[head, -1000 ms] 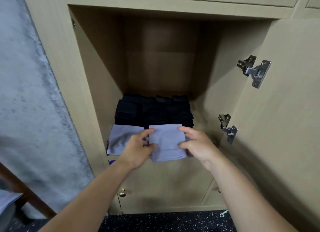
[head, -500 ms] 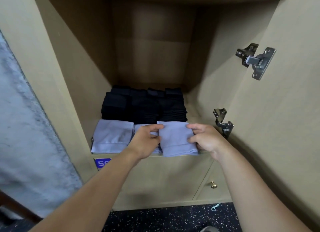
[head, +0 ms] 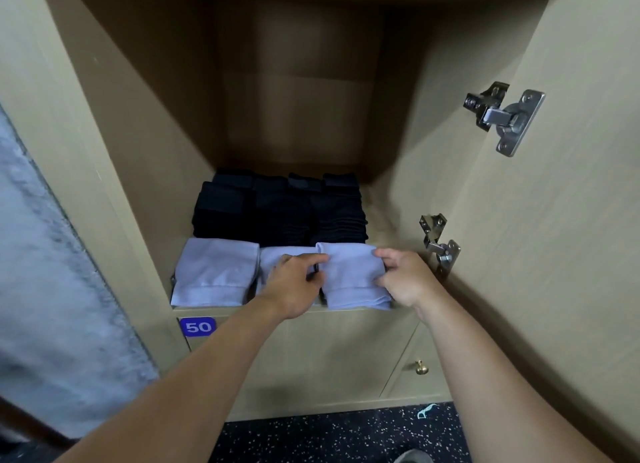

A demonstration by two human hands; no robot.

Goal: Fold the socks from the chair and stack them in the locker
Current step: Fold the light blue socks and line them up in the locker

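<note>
A folded light-purple sock [head: 351, 275] lies at the front right of the locker [head: 114, 158] floor. My left hand [head: 294, 286] pinches its left edge and my right hand [head: 403, 279] pinches its right edge. Two more folded purple sock piles lie beside it: one at the front left [head: 214, 272], one in the middle [head: 273, 258] partly hidden under my left hand. Behind them stand stacks of folded black socks [head: 277, 206].
The locker door [head: 554, 185] stands open at the right, with two metal hinges [head: 502, 116] on it. A blue label "50" [head: 197, 327] sits below the shelf edge. A lower door has a brass knob [head: 420, 367]. Grey wall at the left, dark speckled floor below.
Both hands have carried the folded purple sock forward from outside the opening and set it down at the front right of the locker floor. The view has moved closer.
</note>
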